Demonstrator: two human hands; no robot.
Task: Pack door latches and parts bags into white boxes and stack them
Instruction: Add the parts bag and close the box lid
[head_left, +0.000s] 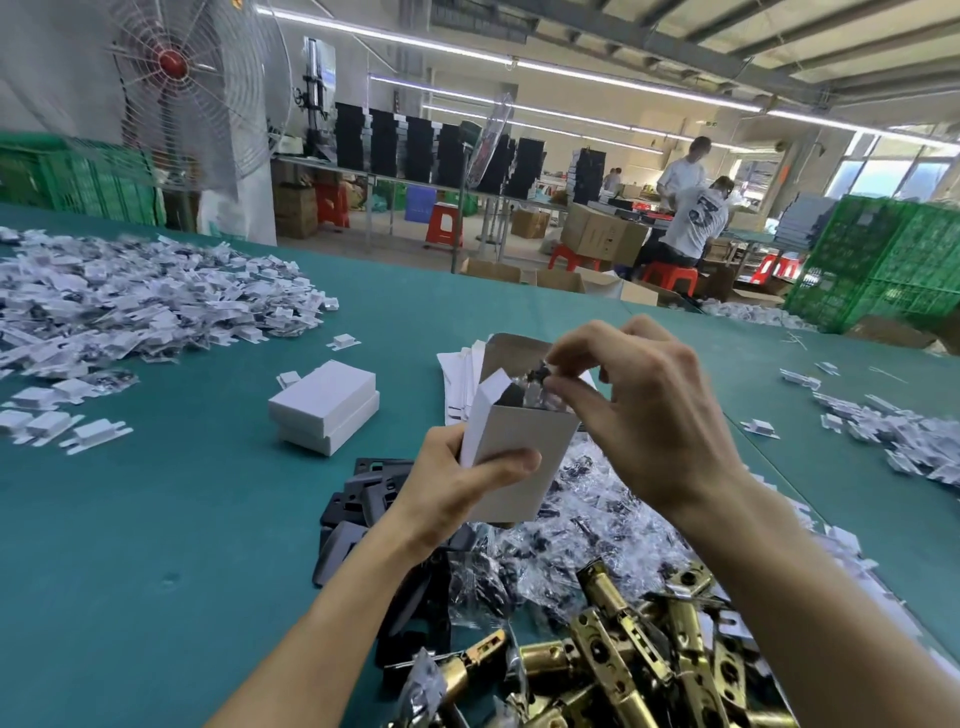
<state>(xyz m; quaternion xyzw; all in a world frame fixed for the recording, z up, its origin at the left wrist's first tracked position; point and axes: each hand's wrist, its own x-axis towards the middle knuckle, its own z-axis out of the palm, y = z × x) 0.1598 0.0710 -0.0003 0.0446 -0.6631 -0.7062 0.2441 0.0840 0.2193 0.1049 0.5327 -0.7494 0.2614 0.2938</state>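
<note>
White box (522, 447) is being held upright above the table (156, 519) by the left hand (452, 499). The thumb is being pressed across the front face and the fingers are being wrapped round the back. Top flap is standing open and the mouth is facing up.

Parts bag (537, 382) is being pinched by the right hand (649, 410) between the thumb and curled fingers (582, 340), right at the mouth of the box. The bag is sitting partly inside, with its clear plastic and dark hardware showing above the rim. Whether a latch is in the box cannot be told.

Two closed boxes (324, 408) are being kept stacked on the table, left of the held box and well apart from it. Flat box blanks (457, 379) are lying just behind the held box.

Loose stock is being kept under and in front of the hands:
- bagged parts pile (587, 525) in the middle
- brass door latches (623, 665) nearest the camera
- black plates (363, 499) to the left of the bags

White folded card inserts are being heaped far left (130, 301), and a smaller heap (893, 441) is lying far right.

Background: a caged fan (197, 88) and green crates (883, 260) are being shown. Two people (693, 208) are being seen at another bench.
</note>
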